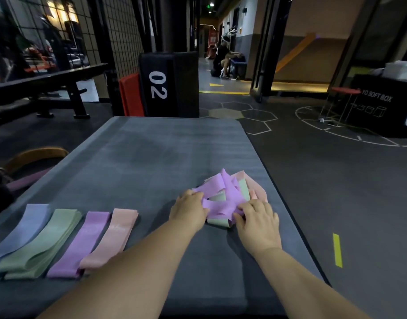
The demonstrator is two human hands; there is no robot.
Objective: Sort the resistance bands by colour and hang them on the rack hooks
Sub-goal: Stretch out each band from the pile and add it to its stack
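A jumbled pile of resistance bands, purple, green and pink, lies on the right part of a grey mat. My left hand grips a purple band at the pile's left side. My right hand pinches the same purple band at the pile's near right edge. A green band pokes out between my hands. At the near left, four sorted stacks lie side by side: blue, green, purple and pink. No rack hooks are in view.
A black box marked 02 and a red pad stand beyond the mat's far edge. A black bench is at far left. A black soft box stands at far right. A person sits down the corridor.
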